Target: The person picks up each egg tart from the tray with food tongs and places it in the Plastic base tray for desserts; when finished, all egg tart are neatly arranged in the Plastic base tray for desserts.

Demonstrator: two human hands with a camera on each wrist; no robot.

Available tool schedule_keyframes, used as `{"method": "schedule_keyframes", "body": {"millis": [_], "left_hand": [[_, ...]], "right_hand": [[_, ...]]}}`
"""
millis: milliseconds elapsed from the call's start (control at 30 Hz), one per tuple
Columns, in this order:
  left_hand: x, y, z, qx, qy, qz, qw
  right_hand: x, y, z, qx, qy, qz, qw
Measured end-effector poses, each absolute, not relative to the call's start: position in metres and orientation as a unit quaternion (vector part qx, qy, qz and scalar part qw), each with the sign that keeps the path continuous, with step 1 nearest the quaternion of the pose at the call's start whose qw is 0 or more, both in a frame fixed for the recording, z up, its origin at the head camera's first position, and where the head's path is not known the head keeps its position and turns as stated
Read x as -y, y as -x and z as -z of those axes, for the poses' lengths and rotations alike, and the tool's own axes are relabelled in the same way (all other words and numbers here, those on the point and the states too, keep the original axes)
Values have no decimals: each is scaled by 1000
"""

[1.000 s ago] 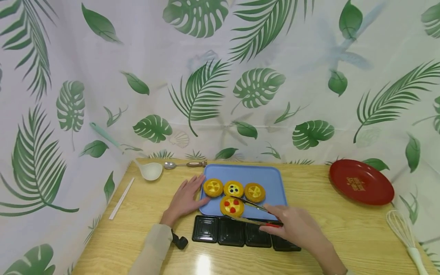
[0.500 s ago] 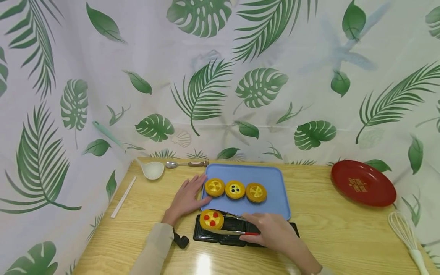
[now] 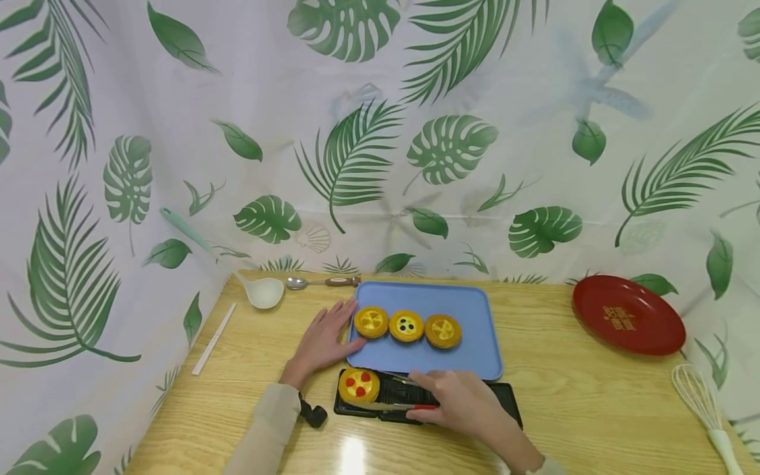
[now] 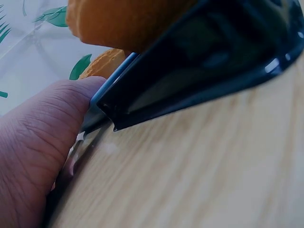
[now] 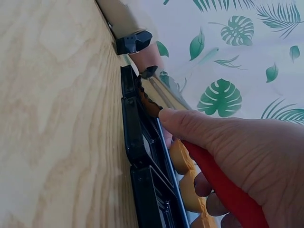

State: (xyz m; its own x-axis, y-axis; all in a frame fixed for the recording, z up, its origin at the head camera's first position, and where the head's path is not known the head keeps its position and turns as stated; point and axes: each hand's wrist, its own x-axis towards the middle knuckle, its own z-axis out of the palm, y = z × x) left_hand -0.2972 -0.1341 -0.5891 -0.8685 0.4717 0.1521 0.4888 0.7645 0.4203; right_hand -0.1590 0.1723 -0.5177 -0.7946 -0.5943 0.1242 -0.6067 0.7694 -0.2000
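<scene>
My right hand [image 3: 460, 404] holds red-handled tongs [image 5: 221, 185], whose arms reach left around an egg tart [image 3: 359, 386] with red spots. This tart sits at the leftmost compartment of a black sectioned tray [image 3: 506, 400], overlapping its rim in the head view. Behind the black tray lies a blue tray [image 3: 424, 295]. On it stand three tarts in a row: a plain yellow one [image 3: 371, 322], one with dark dots [image 3: 406, 326] and another yellow-topped one [image 3: 443, 331]. My left hand [image 3: 323, 338] rests with fingers extended at the blue tray's left edge, its thumb [image 4: 71, 102] against the rim.
A white ladle [image 3: 264, 293] with a green handle, a spoon [image 3: 323, 283] and white chopsticks [image 3: 214, 340] lie on the left of the wooden table [image 3: 546, 369]. At the right are a red plate [image 3: 629, 315] and a whisk [image 3: 697, 396]. A leaf-patterned curtain [image 3: 380, 165] hangs behind.
My right hand has moved left and toward me with the tongs, carrying the red-spotted tart from the blue tray to the black tray's leftmost compartment. The left hand has stayed put.
</scene>
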Motion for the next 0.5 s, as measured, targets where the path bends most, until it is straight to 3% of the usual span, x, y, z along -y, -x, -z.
{"method": "schedule_keyframes", "body": {"millis": [500], "left_hand": [[134, 296, 588, 937, 258, 233, 21]], "right_hand": [[-166, 156, 516, 946, -307, -99, 19]]}}
